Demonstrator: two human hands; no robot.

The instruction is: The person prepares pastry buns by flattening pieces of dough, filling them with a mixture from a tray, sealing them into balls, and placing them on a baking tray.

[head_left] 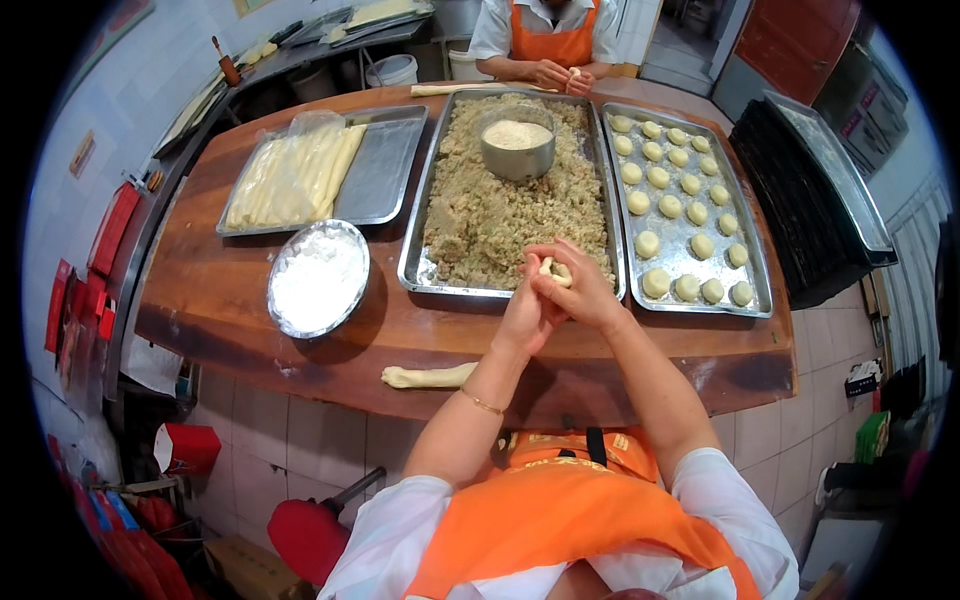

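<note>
Both my hands meet over the near edge of a metal tray of crumbly, brownish filling [480, 215]. A small piece of pale dough [556, 270] sits between them, cupped with an opening at its top. My left hand [528, 310] wraps round it from below and the left. My right hand [582, 285] closes on its rim from the right, thumb across the front. Much of the dough is hidden by the fingers. On the table just left of my forearms lies a dough roll [428, 376]. A metal pot [518, 158] of pale crumbs stands in the filling.
Right of the filling, a tray [757, 298] carries rows of round dough balls. At left are a bowl of white flour [318, 280] and a tray [392, 165] of dough strips under plastic. Across the table a person in an orange apron [552, 35] handles dough. Black trays [800, 200] are stacked at right.
</note>
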